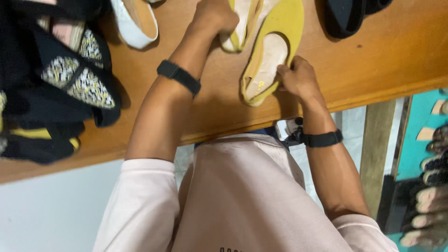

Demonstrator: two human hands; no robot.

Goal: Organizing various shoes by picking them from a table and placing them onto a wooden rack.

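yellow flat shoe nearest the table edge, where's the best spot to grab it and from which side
Probably the heel end of the yellow flat shoe, from the table edge. It lies sole down with the heel toward the person, its open top offering a thin rim to pinch. The right hand already touches that side rim; the left hand rests by the second yellow shoe.

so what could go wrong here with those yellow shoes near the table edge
The nearer yellow shoe lies with its heel close to the wooden table's front edge; a push from the right hand could tip it off. The left hand covers part of the second yellow shoe, so its hold there is hard to judge. The dark shoe pile could crowd the work.
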